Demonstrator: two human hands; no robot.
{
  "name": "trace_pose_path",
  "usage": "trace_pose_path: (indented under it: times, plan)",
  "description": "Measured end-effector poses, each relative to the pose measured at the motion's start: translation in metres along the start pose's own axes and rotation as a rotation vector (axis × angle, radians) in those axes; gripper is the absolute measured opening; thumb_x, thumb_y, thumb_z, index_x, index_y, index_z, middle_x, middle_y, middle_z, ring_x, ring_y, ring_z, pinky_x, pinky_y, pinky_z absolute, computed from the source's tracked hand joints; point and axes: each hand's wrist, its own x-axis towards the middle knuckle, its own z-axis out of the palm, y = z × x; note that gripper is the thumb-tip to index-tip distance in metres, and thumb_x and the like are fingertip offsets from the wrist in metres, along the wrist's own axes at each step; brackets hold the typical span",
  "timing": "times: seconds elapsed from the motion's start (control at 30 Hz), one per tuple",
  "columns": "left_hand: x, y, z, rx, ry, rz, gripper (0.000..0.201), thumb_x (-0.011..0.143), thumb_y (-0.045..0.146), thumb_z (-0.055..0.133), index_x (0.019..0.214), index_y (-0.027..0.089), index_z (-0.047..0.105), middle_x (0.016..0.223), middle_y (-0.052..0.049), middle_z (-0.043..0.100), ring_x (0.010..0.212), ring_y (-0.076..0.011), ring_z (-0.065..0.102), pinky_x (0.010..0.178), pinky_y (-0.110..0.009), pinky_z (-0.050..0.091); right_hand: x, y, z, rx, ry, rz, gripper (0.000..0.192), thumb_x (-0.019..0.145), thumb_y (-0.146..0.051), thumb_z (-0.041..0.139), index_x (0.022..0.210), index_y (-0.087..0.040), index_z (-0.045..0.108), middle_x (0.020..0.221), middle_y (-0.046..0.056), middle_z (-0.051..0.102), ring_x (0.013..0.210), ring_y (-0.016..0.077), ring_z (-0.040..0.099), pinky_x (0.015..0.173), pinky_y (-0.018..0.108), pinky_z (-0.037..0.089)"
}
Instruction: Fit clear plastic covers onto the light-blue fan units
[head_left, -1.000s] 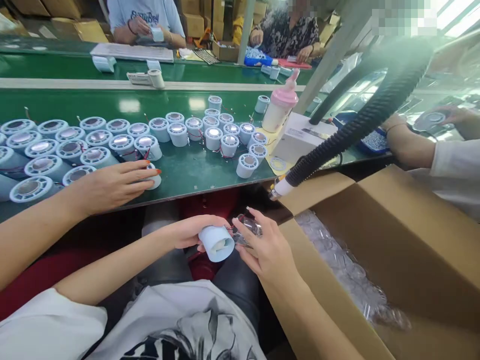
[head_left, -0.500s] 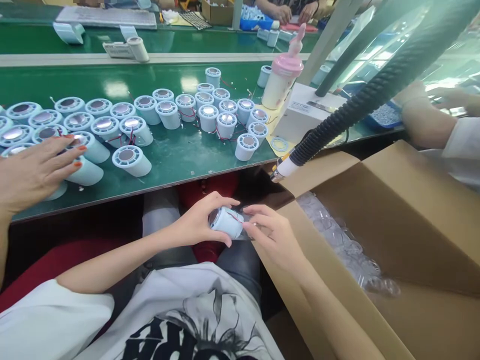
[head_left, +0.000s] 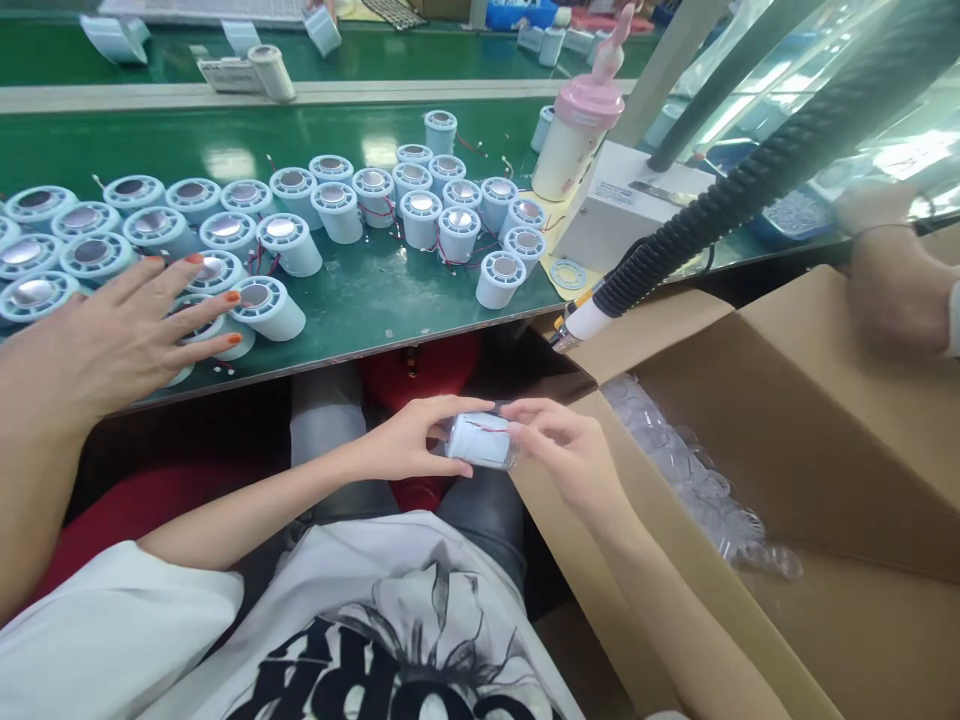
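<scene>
A small pale-blue cylinder (head_left: 478, 440) with a red wire is held over the lap, below the edge of the green table (head_left: 375, 310) — gripped at one end by the curled fingers of the left hand (head_left: 409, 445), pinched at the other by the right hand (head_left: 562, 455). Another person's hand (head_left: 112, 335) is spread over similar cylinders (head_left: 255, 300) on the table.

Housings (head_left: 420, 215) on bench (head_left: 375, 310); bottle (head_left: 574, 135) right of them; carton (head_left: 810, 470) right, below bench.
</scene>
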Motion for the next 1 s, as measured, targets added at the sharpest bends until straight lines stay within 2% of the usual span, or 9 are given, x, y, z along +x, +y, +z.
trace_pose_path:
  times: [0.07,0.13,0.23,0.3,0.4,0.47,0.57,0.83,1.0]
  plan:
    - [-0.001,0.003,0.001,-0.178,-0.024,-0.097,0.065,0.071,0.026,0.074,0.131,0.024,0.048,0.128,-0.009,0.054,0.111,-0.0216,0.057,0.093,-0.036,0.05,0.001,0.003,-0.004,0.101,-0.026,0.024,0.026,0.075,-0.033,0.068,0.052,-0.02,0.064,0.094,0.007,0.071,0.093,0.0238,0.067,0.079,0.037,0.055]
    - [-0.002,0.007,0.002,-0.307,0.023,-0.161,0.064,0.071,0.023,0.075,0.129,0.022,0.048,0.128,-0.01,0.055,0.108,-0.0209,0.059,0.091,-0.035,0.051,-0.001,0.006,-0.007,0.114,-0.109,-0.044,0.013,0.072,-0.035,0.072,0.07,-0.022,0.071,0.109,0.008,0.069,0.106,0.0269,0.064,0.082,0.038,0.056]
    - [-0.004,0.013,0.003,-0.432,0.069,-0.228,0.064,0.071,0.024,0.074,0.129,0.022,0.047,0.122,-0.01,0.058,0.093,-0.0189,0.063,0.077,-0.033,0.056,-0.007,0.008,-0.01,-0.144,-0.188,-0.275,0.037,0.069,-0.028,0.077,0.105,-0.025,0.068,0.129,0.009,0.059,0.122,0.0283,0.054,0.095,0.042,0.051]
    - [-0.007,0.015,0.002,-0.427,0.035,-0.245,0.066,0.072,0.026,0.073,0.132,0.024,0.045,0.116,-0.009,0.061,0.082,-0.0163,0.065,0.069,-0.03,0.057,-0.012,0.009,-0.011,-0.319,-0.17,-0.394,0.038,0.072,-0.023,0.074,0.109,-0.026,0.064,0.129,0.009,0.059,0.121,0.0267,0.055,0.101,0.042,0.047]
    - [-0.009,0.018,0.0,-0.334,-0.014,-0.18,0.069,0.072,0.026,0.074,0.134,0.027,0.046,0.124,-0.009,0.059,0.094,-0.0192,0.064,0.077,-0.03,0.055,-0.017,0.01,-0.013,-0.337,-0.178,-0.45,0.036,0.074,-0.021,0.073,0.108,-0.025,0.061,0.125,0.009,0.062,0.117,0.0253,0.058,0.098,0.04,0.051]
    - [-0.011,0.021,-0.002,-0.276,-0.029,-0.113,0.069,0.071,0.023,0.075,0.133,0.028,0.048,0.133,-0.009,0.054,0.11,-0.0236,0.06,0.088,-0.033,0.052,-0.019,0.01,-0.014,-0.259,-0.204,-0.428,0.041,0.073,-0.023,0.075,0.11,-0.025,0.059,0.122,0.009,0.063,0.117,0.0249,0.057,0.094,0.038,0.054]
    - [-0.012,0.025,-0.004,-0.212,-0.061,-0.038,0.071,0.07,0.021,0.076,0.134,0.03,0.048,0.138,-0.009,0.05,0.119,-0.0262,0.055,0.096,-0.037,0.048,-0.021,0.01,-0.015,-0.136,-0.231,-0.363,0.043,0.072,-0.024,0.076,0.111,-0.026,0.059,0.118,0.007,0.064,0.116,0.0245,0.058,0.09,0.037,0.057]
    - [-0.015,0.029,-0.006,-0.046,-0.077,0.035,0.07,0.072,0.022,0.074,0.136,0.03,0.046,0.141,-0.009,0.047,0.124,-0.0261,0.051,0.093,-0.033,0.05,-0.025,0.006,-0.012,0.088,-0.252,-0.14,0.047,0.067,-0.025,0.08,0.11,-0.028,0.059,0.11,0.002,0.066,0.099,0.0207,0.065,0.083,0.034,0.06]
    - [-0.015,0.028,-0.005,-0.03,-0.091,0.079,0.07,0.072,0.021,0.074,0.136,0.028,0.046,0.14,-0.011,0.048,0.126,-0.0266,0.049,0.095,-0.034,0.049,-0.027,0.004,-0.012,0.2,-0.288,0.011,0.047,0.067,-0.029,0.08,0.108,-0.025,0.058,0.105,0.004,0.064,0.094,0.0195,0.064,0.075,0.03,0.059]
